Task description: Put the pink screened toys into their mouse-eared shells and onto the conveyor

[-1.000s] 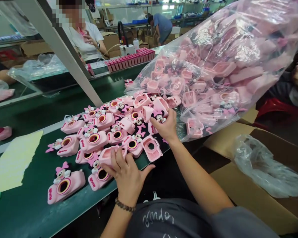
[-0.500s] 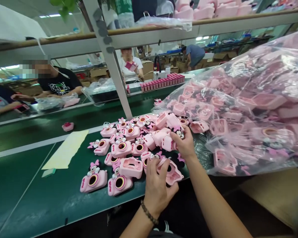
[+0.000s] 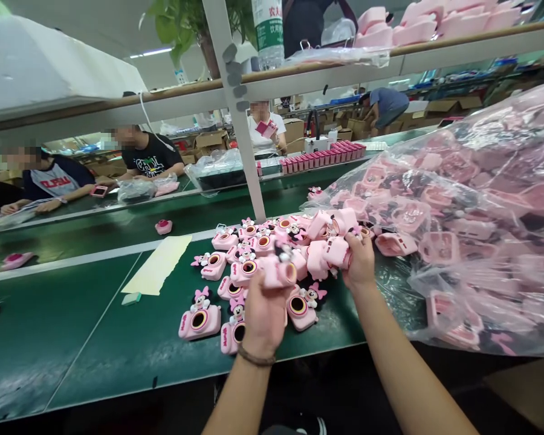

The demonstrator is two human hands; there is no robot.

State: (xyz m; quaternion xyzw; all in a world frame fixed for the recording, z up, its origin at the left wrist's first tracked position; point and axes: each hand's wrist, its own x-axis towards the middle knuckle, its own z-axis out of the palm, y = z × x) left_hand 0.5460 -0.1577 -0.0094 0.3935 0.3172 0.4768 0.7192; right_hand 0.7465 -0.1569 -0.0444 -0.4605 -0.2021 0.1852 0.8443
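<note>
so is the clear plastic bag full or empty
Not empty: the clear plastic bag holds many pink camera cases, visible through it; cannot tell if full.

A factory workshop, by its look: long green-topped workbench (image 3: 90, 344) across the frame, heaped at the centre with matching pink camera-shaped cases (image 3: 246, 270); a bulging clear plastic bag (image 3: 474, 232) of more at right; people in dark tops (image 3: 152, 158) along another bench, upper left; brown cardboard boxes (image 3: 211, 141) behind.

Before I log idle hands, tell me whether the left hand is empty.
No, the left hand holds a pink camera-shaped case.
</note>
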